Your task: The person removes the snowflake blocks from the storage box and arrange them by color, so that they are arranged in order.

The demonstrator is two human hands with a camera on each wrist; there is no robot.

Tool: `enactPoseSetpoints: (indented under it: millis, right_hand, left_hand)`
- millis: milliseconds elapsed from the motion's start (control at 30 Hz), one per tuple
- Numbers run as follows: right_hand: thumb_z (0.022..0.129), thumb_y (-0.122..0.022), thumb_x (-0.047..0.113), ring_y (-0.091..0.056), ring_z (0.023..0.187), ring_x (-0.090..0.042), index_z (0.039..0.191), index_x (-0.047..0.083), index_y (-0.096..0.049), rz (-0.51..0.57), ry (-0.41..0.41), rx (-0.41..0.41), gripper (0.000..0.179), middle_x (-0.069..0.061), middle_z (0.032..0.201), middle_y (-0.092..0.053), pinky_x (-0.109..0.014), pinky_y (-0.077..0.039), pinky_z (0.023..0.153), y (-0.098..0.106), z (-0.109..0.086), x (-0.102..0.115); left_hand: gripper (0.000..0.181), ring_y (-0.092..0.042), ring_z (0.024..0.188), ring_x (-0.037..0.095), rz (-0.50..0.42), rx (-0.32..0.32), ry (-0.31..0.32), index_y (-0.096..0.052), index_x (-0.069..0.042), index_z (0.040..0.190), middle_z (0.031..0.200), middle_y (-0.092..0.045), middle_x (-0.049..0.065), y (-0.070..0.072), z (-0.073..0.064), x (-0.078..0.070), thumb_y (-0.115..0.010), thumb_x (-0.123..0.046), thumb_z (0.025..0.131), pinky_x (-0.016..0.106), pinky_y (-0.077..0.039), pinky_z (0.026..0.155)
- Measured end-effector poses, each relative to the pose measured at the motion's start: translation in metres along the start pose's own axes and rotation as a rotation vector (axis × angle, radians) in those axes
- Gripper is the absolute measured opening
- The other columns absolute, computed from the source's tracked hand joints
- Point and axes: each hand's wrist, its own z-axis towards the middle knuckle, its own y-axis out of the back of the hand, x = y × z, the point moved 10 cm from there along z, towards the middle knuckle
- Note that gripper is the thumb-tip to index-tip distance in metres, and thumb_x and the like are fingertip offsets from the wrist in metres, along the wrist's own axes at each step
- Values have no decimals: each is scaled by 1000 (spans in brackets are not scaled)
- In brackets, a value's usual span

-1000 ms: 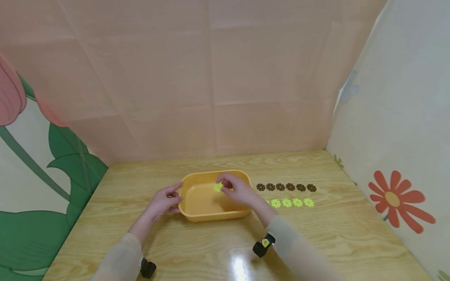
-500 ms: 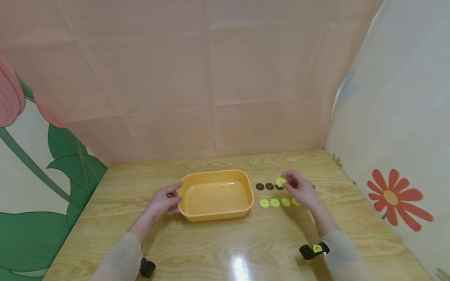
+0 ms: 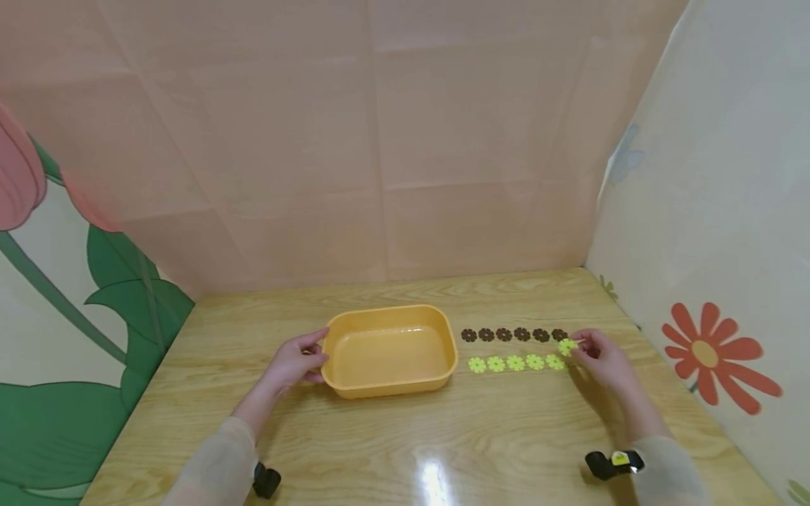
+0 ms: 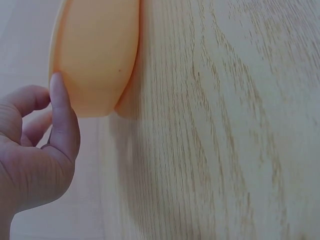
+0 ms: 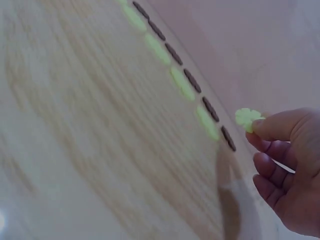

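My left hand (image 3: 296,362) holds the left end of a yellow-orange plastic basin (image 3: 342,388). In the left wrist view the thumb (image 4: 59,92) lies against the outer wall of the basin (image 4: 97,60), with a bent finger near the rim. Between thumb and forefinger, my right hand (image 3: 604,360) pinches a yellow-green flower-shaped piece (image 5: 246,119), raised above the table. It is past the right end of a row of matching yellow-green flower pieces (image 3: 515,363). Behind that row lies a line of dark brown flower pieces (image 3: 503,335).
The wooden table (image 3: 367,450) runs back to a pinkish covering (image 3: 380,176) behind it. A white panel with a red flower print (image 3: 704,353) borders the right side. Green leaf prints (image 3: 133,295) stand at the left.
My right hand has moved from over the basin to the right end of the rows, carrying a yellow-green flower piece. The left hand and basin have stayed in place.
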Motion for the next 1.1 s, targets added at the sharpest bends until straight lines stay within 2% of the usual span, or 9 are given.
enactPoseSetpoints:
  millis: [167,333,567,700,933,1100]
  right_hand:
    - [96,-63,6,-46,69,-10,113,-5,-58,-19,-49,29,21,-10,85,-54,-24,-43,53,0,-8,-18]
    - [95,-65,9,-47,72,-9,111,-3,-60,-75,-58,27,21,-7,86,-56,-23,-42,57,0,-9,-28]
    - [96,-65,13,-51,79,-19,114,-2,-60,-110,-110,51,24,-9,90,-58,-27,-43,64,-5,-7,-37]
    - [97,-64,14,-52,81,-22,115,-1,-60,-124,-133,53,24,-10,92,-59,-32,-45,68,-6,-7,-38]
    - [93,-67,8,-56,80,-25,102,-5,-65,-191,-83,34,17,-10,87,-63,-39,-48,70,-5,-4,-32]
    - [94,-66,12,-57,82,-27,104,-5,-64,-171,-111,9,20,-13,90,-63,-37,-47,70,-3,-6,-34]
  left_hand:
    - [61,-53,69,17,-3,1,-1,-42,0,148,91,-46,9,0,1,1,-63,8,91,31,-62,56]
    - [60,-53,70,16,3,-4,2,-43,-1,148,92,-45,9,2,2,1,-63,7,91,33,-62,57]
    - [60,-53,69,17,-3,-3,10,-42,-2,148,92,-45,9,2,2,3,-62,7,92,31,-62,56]
    - [61,-53,69,17,-10,-2,14,-42,-2,148,92,-46,9,2,1,3,-62,8,92,30,-61,56]
    - [61,-53,70,17,-15,-5,16,-42,-2,148,92,-46,9,3,2,4,-62,7,92,33,-62,58]
    - [61,-54,69,16,-11,-2,19,-42,-2,148,92,-46,9,3,1,5,-62,7,92,35,-63,60]
